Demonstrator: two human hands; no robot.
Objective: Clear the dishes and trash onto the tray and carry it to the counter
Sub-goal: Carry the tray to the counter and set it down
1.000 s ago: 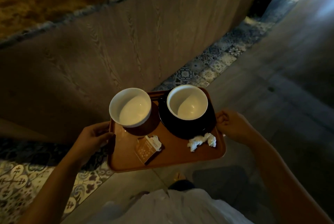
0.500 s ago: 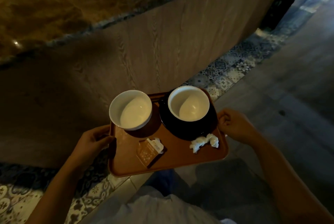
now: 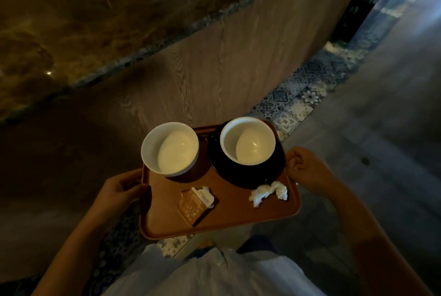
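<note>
brown plastic tray (image 3: 238,219), already loaded with two white cups (image 3: 170,148), a torn packet (image 3: 194,204) and a crumpled napkin (image 3: 267,192), is held by left hand (image 3: 117,189) and right hand (image 3: 307,169) curled over its side rims, beside the counter (image 3: 71,21), with only the set-down left.

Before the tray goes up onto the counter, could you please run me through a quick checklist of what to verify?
1. Left hand grips the tray edge: ok.
2. Right hand grips the opposite edge: ok.
3. Left cup upright on the tray: ok.
4. Right cup seated on its dark saucer: ok.
5. Tissue and packet lie inside the rim: ok, though loose.
6. Counter top free where the tray would land: cannot tell; it is dim and reflective.
</note>
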